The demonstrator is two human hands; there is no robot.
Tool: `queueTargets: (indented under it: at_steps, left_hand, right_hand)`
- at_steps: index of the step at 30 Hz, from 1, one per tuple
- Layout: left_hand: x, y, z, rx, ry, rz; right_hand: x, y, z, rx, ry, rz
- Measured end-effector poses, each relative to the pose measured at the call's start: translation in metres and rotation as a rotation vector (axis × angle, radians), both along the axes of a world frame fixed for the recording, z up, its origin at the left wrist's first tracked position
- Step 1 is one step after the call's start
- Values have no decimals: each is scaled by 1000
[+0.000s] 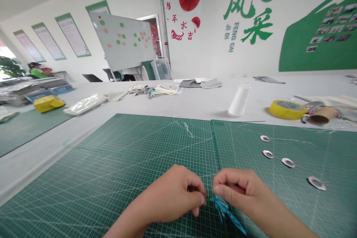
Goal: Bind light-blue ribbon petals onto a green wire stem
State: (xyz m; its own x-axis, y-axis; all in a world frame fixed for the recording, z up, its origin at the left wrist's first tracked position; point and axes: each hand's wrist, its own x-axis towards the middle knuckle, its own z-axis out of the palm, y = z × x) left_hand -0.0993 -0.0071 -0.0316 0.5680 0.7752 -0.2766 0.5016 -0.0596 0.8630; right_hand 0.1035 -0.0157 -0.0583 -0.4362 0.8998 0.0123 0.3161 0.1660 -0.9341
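The end of a blue strip [223, 208] is hidden in the pinch of the left hand [170, 197]; whether the curled right hand [240, 193] holds anything above the green cutting mat [139, 156] cannot be seen.

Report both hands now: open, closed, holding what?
Left hand: closed, pinching blue strands.
Right hand: closed, fingertips right beside the strands; cannot tell whether it grips them.
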Motion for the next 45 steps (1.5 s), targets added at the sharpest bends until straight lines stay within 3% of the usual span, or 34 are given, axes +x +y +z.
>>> queueTargets:
  at_steps: [5, 11, 20, 25, 30, 37, 42, 45]
  left_hand:
    - [0, 6, -6, 69, 21, 135]
    - [2, 9, -3, 86, -61, 263]
    - [4, 11, -1, -61, -249, 321]
    - [5, 11, 3, -173, -397, 342]
    - [2, 11, 5, -284, -514, 325]
    - [-3, 10, 2, -386, -608, 262]
    - [-4, 5, 2, -439, -534, 65]
    - [-3, 4, 5, -453, -464, -59]
  right_hand:
    - [1, -7, 8, 368, -216, -89]
    - [4, -12, -5, 763, -262, -105]
    - [-4, -12, -9, 856, -272, -170]
    - [-3, -13, -17, 781, -281, -154]
    - [-7, -15, -16, 631, -171, -227]
    - [-10, -7, -19, 109, 64, -300]
    - [-9, 3, -22, -219, 332, -145]
    - [-9, 7, -21, -278, 359, -7]
